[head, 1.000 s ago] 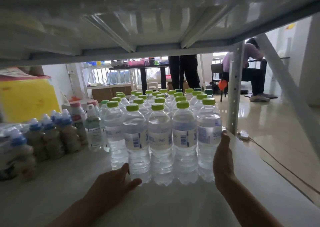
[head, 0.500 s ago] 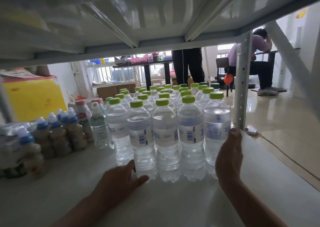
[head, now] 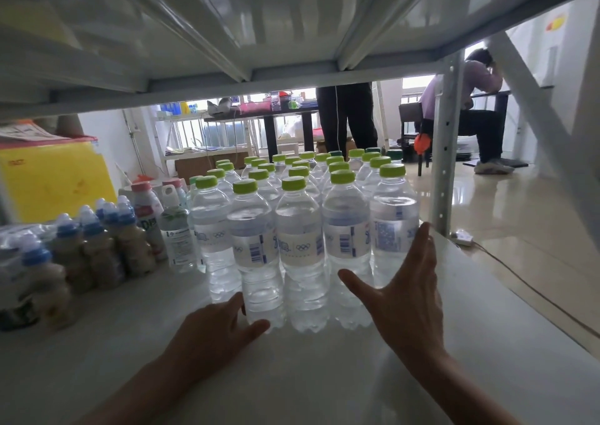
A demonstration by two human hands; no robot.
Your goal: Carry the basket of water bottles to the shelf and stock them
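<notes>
green-capped water bottles (head: pixel 302 229) stand packed in rows on the white shelf (head: pixel 324 376), dead centre. left hand (head: pixel 214 330) at seven o'clock, fingers curled against a front bottle's base; right hand (head: pixel 406 298) at four o'clock, fingers spread wide, empty.

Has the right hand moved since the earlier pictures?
Yes. The right hand has left the right flank of the water bottles, by the shelf post, swinging in front of the front row, open with the thumb spread.
</notes>
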